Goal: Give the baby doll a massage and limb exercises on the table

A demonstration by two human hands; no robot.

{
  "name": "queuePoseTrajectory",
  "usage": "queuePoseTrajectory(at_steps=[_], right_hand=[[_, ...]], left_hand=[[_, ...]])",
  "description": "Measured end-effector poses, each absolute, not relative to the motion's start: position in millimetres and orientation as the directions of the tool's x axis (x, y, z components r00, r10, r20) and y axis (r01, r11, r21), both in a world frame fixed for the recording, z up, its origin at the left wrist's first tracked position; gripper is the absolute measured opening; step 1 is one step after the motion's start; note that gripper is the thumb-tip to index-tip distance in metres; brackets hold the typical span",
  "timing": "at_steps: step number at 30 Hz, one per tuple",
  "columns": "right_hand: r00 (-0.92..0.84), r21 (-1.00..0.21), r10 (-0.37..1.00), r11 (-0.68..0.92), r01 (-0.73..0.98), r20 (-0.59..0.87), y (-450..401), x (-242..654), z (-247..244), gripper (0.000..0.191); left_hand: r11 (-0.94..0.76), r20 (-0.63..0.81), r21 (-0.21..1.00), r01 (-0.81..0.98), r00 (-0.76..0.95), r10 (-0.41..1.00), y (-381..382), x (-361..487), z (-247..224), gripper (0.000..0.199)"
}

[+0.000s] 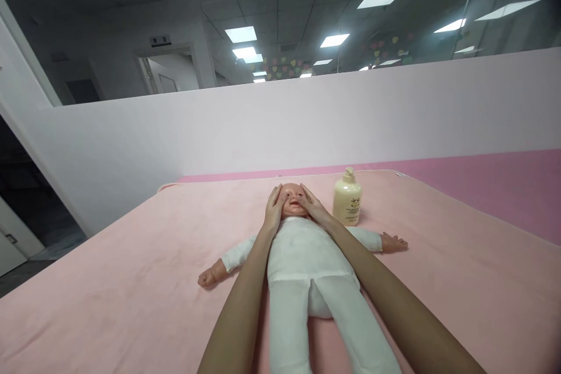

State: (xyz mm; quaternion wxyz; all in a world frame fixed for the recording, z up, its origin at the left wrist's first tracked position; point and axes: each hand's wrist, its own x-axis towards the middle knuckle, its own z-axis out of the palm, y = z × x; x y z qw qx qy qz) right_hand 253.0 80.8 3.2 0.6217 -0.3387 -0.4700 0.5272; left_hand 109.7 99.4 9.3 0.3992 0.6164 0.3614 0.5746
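Note:
A baby doll (309, 251) in a white cloth suit lies on its back, arms spread wide and head away from me. My left hand (274, 209) rests against the left side of the doll's head (292, 193), with its fingers stretched along it and the thumb near the cheek. On the other side of the face, my right hand (314, 208) lies with fingers extended, its thumb by the cheek next to the mouth. Both palms touch the head, and the fingers partly cover its sides. My forearms run along either side of the doll's body.
A pale yellow pump bottle (347, 200) stands upright just right of the head, beyond the doll's arm. Under everything lies a pink blanket (131, 269). A pink surface (491, 193) shows at the right, and a white low wall (280, 128) with glass above closes off the back.

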Motion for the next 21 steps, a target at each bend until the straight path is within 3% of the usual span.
queuePoseTrajectory(at_steps=[5, 12, 21], right_hand=[[-0.095, -0.945, 0.960, 0.238, -0.225, 0.264, 66.7, 263.4, 5.8, 0.107], [-0.054, -0.931, 0.970, 0.210, -0.298, 0.236, 65.5, 263.4, 8.6, 0.097], [-0.056, -0.875, 0.987, 0.108, -0.471, 0.152, 68.2, 265.3, 7.0, 0.090]], left_hand=[[-0.393, 0.370, 0.918, 0.056, 0.241, 0.897, 84.5, 94.0, 12.6, 0.090], [-0.442, 0.414, 0.894, 0.073, 0.241, 0.878, 86.9, 88.3, 11.0, 0.081], [-0.400, 0.407, 0.913, -0.078, 0.212, 0.888, 100.5, 90.4, 1.3, 0.066]])
